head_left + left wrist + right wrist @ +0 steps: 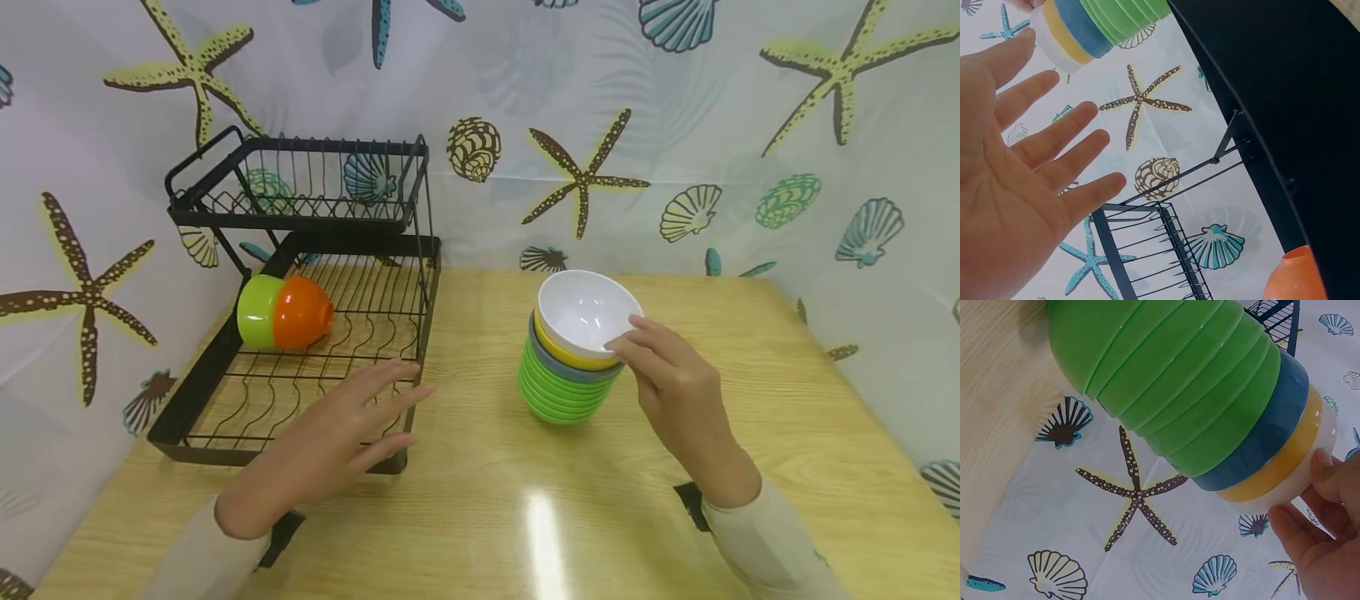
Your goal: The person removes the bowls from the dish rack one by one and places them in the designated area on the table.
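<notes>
A stack of nested bowls stands on the table, with a white bowl on top, then a yellow bowl, a blue bowl and several green bowls. My right hand pinches the white bowl's rim at its right side, thumb and fingertips on the edge. Over the front right corner of the black dish rack, my left hand is held with fingers spread and nothing in it. Inside the rack's lower tier, an orange bowl and a lime green bowl lie on their sides, nested together.
The dish rack's upper tier rises over the back of the lower one, at the left. A sea-patterned cloth hangs behind and along both sides of the wooden table.
</notes>
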`<control>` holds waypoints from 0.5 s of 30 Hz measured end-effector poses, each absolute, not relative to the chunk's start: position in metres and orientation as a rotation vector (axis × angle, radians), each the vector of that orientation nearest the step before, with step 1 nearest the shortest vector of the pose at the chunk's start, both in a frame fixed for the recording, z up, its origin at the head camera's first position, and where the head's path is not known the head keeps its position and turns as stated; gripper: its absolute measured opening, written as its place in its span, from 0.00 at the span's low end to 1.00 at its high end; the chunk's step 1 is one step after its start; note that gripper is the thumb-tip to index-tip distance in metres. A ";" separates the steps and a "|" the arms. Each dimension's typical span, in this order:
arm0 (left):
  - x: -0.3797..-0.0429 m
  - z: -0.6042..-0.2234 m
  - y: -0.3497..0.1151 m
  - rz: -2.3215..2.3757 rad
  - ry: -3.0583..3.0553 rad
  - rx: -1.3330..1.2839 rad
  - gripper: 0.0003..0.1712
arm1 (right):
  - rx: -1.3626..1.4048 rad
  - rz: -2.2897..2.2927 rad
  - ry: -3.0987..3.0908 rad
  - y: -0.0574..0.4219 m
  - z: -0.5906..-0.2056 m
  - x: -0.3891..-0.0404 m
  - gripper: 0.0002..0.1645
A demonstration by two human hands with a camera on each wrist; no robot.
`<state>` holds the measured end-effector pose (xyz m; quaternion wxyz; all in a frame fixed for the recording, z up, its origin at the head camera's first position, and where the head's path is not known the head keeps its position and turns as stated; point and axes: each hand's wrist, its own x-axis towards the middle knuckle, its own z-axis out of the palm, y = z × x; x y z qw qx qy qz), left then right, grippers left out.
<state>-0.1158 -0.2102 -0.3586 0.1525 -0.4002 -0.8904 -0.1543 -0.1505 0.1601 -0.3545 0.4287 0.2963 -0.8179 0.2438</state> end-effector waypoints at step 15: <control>-0.114 -0.359 -0.213 -0.414 -2.567 -1.135 0.35 | 0.790 0.531 -2.092 0.164 -0.351 -0.147 0.20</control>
